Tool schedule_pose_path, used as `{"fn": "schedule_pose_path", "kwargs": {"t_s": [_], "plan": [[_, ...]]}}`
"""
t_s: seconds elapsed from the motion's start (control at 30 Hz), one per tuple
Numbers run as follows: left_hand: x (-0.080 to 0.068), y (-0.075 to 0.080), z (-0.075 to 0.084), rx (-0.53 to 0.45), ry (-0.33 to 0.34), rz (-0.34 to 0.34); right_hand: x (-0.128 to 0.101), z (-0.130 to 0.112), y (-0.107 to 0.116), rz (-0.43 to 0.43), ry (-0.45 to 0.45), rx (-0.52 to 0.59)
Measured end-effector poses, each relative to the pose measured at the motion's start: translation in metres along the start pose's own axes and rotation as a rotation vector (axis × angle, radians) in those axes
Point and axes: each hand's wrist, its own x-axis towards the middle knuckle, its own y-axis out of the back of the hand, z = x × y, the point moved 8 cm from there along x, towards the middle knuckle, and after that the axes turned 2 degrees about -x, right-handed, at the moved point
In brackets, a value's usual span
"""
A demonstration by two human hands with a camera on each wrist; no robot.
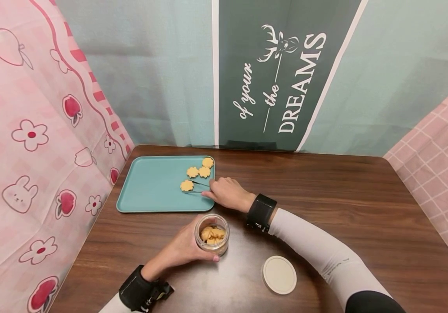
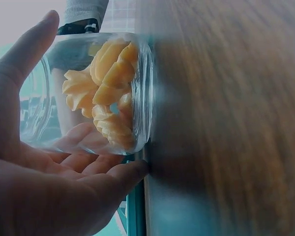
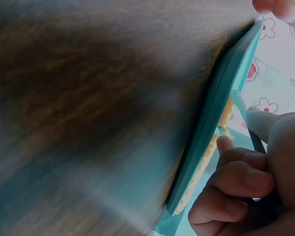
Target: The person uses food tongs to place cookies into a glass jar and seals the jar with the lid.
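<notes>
Holding thin tweezers (image 1: 199, 186), the right hand (image 1: 228, 194) pinches them shut-fingered at the teal tray's (image 1: 149, 191) right edge; tips sit at a flower-shaped cookie (image 1: 186, 185), three more cookies (image 1: 200, 169) just beyond. Risk judged: a tilted release could crack the cookie or slide it against its neighbours. Left hand (image 1: 184, 248) wraps the open glass jar (image 1: 212, 234) on the counter (image 1: 325, 195); lid (image 1: 279, 274) lies apart.

Left wrist view: fingers (image 2: 113, 182) and thumb curl round the jar (image 2: 98, 93), cookies piled inside. Looser hold could let it tip.

Right wrist view: curled fingers (image 3: 236, 182) grip the tool beside the tray rim (image 3: 211, 128); knuckles near it could nudge the tray.
</notes>
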Motion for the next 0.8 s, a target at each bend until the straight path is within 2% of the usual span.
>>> {"fn": "schedule_pose_path", "kwargs": {"t_s": [0.1,0.3,0.8], "plan": [[0.0,0.0,0.001,0.006,-0.019,0.001,0.0,0.0,0.0,0.01,-0.003,-0.006],[0.001,0.0,0.0,-0.005,-0.011,-0.006,-0.002,-0.002,0.0,0.013,0.013,-0.001],[0.001,-0.003,0.001,-0.012,-0.013,-0.01,-0.025,0.007,0.013,0.056,0.02,-0.027]]}}
